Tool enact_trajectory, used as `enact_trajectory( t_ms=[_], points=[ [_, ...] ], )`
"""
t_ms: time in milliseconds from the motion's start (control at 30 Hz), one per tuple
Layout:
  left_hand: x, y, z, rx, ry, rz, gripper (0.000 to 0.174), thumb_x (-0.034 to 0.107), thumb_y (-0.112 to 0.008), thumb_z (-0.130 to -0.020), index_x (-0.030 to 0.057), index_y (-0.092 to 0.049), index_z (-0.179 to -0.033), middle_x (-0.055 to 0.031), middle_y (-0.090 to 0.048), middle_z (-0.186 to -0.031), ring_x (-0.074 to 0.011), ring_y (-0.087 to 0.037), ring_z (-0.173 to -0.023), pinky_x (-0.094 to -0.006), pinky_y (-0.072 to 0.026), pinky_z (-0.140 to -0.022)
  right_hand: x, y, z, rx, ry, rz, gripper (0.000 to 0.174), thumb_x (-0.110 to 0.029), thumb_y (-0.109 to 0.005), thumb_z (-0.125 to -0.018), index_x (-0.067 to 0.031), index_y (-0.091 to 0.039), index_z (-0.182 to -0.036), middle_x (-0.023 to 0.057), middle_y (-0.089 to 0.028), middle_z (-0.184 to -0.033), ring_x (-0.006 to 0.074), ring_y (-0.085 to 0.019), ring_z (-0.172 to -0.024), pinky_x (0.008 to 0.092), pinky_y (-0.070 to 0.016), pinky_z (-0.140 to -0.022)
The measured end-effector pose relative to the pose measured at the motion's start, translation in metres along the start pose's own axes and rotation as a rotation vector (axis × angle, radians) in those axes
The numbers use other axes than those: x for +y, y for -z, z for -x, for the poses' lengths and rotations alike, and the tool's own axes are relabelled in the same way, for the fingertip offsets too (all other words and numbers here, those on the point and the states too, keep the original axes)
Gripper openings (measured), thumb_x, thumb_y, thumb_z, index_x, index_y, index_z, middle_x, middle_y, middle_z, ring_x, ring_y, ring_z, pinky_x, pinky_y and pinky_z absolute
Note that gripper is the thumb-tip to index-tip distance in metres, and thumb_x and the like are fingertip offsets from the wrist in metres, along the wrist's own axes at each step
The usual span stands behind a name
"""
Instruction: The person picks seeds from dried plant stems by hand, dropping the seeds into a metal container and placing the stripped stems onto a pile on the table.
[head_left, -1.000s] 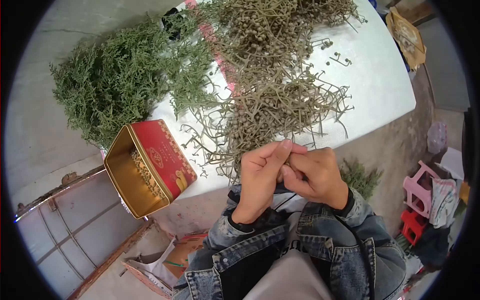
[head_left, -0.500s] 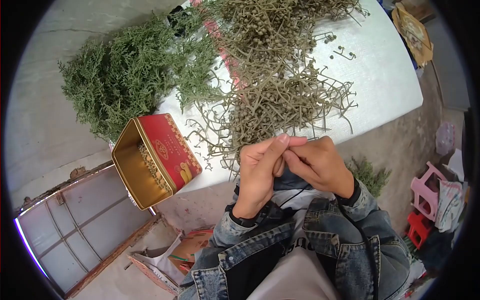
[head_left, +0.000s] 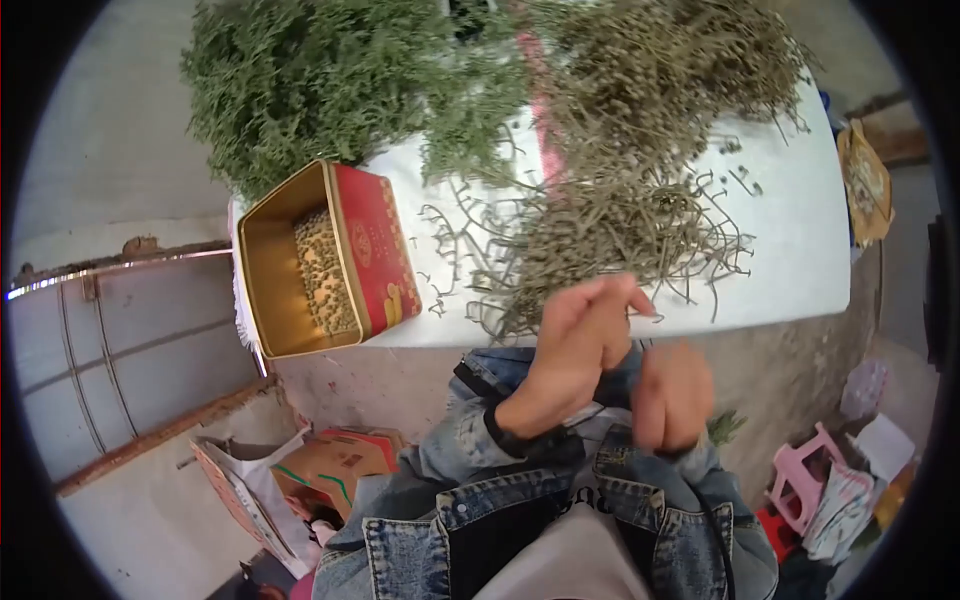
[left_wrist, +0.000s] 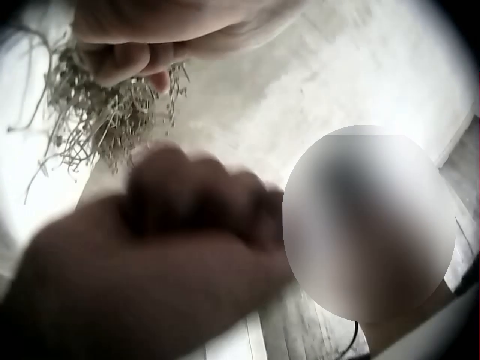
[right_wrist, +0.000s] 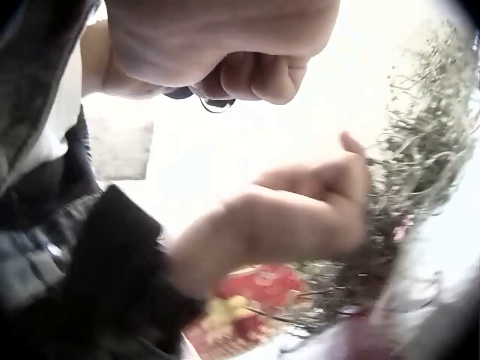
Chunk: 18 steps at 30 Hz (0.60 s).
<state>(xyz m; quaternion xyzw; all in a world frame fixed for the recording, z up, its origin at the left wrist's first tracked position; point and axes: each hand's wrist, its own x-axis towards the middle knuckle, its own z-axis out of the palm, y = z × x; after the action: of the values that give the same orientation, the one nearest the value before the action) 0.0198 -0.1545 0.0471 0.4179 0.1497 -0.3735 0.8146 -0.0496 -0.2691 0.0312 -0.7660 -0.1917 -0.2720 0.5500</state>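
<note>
In the head view my left hand (head_left: 585,345) is over the near edge of the heap of dried, knobbed stems (head_left: 600,235), fingers bent and one fingertip sticking out. Slightly nearer my body is my right hand (head_left: 675,395), blurred, its fingers curled into the palm. A gap separates the two hands, and no object shows between the fingers of either. The left wrist view has my left hand (left_wrist: 180,30) at the top with curled fingers. At the top of the right wrist view, my right hand (right_wrist: 232,45) has its fingers folded in.
Left of the heap, an open red-and-gold tin (head_left: 375,250) lies tilted with small round pods (head_left: 325,275) inside. Green leafy sprigs (head_left: 300,90) are piled behind it on the white cloth (head_left: 800,260). A pink stool (head_left: 800,480) and cardboard box (head_left: 335,470) are below.
My hands were together, fingers touching; now they are apart. My right hand has drawn back toward my body. The head view has shifted, with the tin's pods more visible.
</note>
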Motion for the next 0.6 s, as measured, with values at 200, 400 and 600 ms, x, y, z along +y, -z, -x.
enact_trajectory(
  t_ms=[200, 400, 600],
  points=[
    [0.009, 0.003, 0.003, -0.052, -0.018, -0.359, 0.022, 0.016, -0.055, -0.098, -0.0029, -0.064, -0.104, 0.0087, -0.035, -0.053, 0.0007, -0.025, -0.048, -0.0212, -0.0174, -0.045, -0.004, -0.013, -0.006, 0.121, 0.02, -0.374, 0.032, -0.012, -0.059, -0.085, -0.0073, -0.045, -0.056, 0.0045, -0.046, -0.052, 0.0196, -0.041, -0.04, 0.0313, -0.0301, -0.039],
    [0.027, 0.017, 0.038, 0.207, -0.341, -0.689, 0.024, 0.005, -0.065, -0.09, 0.002, -0.062, -0.114, 0.0114, -0.032, -0.053, 0.0019, -0.025, -0.051, -0.0196, -0.0168, -0.046, -0.008, 0.002, -0.015, 0.506, -0.67, -0.914, 0.04, -0.035, -0.047, -0.091, -0.0035, -0.047, -0.066, 0.0058, -0.042, -0.051, 0.0128, -0.032, -0.044, 0.0298, -0.0239, -0.045],
    [0.044, 0.035, 0.033, 0.445, -0.665, -1.249, 0.024, 0.006, -0.068, -0.089, 0.0038, -0.062, -0.112, 0.0036, -0.031, -0.049, -0.0022, -0.026, -0.047, -0.0239, -0.0205, -0.043, -0.006, -0.02, -0.019, 0.39, -0.731, -0.838, 0.038, -0.031, -0.043, -0.096, -0.0058, -0.042, -0.067, 0.0018, -0.039, -0.051, 0.011, -0.031, -0.043, 0.0288, -0.0252, -0.042]
  ],
)
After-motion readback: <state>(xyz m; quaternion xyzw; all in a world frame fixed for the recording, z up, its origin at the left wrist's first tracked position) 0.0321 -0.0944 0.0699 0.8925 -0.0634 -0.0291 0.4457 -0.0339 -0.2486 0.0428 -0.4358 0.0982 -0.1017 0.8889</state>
